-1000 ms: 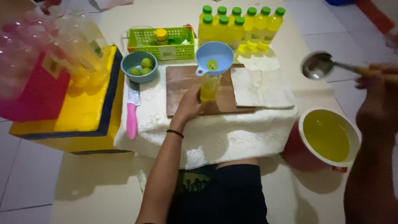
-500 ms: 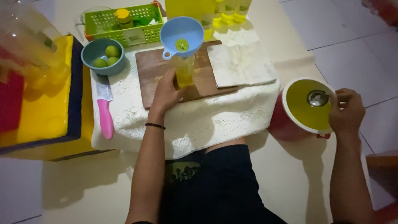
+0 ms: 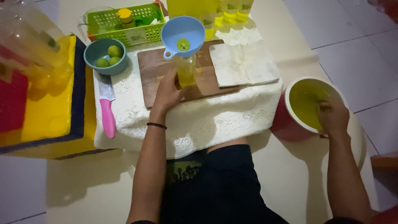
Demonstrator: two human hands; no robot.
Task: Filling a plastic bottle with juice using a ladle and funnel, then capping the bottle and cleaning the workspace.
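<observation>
Left hand: your left hand [image 3: 168, 93] is wrapped around the lower part of the small clear bottle [image 3: 186, 71], which stands upright on the wooden cutting board [image 3: 153, 68], near the middle of the worktop [image 3: 199, 120].
Right hand: your right hand [image 3: 333, 116] is down inside the white-rimmed bucket [image 3: 290, 89] of yellow-green liquid on the floor to the right; its fingers curl as if around a handle, but you cannot tell from this view what it grips, as the liquid and the hand hide it.
Bottle and funnel: the light blue funnel [image 3: 182, 31] sits in the bottle's neck, wide and top-heavy; the bottle looks roughly half full of yellow liquid. If your left grip loosens or nudges sideways, the funnel may tip the bottle over onto the board.
Overfill risk: the funnel hides the neck, so the level is hard to read; a generous pour can back up in the funnel and spill.
Drip path: anything lifted from the bucket must cross the gap between floor and worktop; drips may land on the white lace cloth [image 3: 215, 120] or on your lap.
Folded cloth: a white folded cloth [image 3: 242, 64] lies just right of the bottle, half on the board, and may soak up stray liquid.
Knife: a pink-handled knife [image 3: 107, 112] lies at the left edge of the worktop, near your left forearm; a careless elbow may knock it off.
Far side: a blue bowl of limes [image 3: 103, 56], a green basket [image 3: 128, 23] and filled bottles [image 3: 232, 8] stand at the far edge, well apart from your hands.
</observation>
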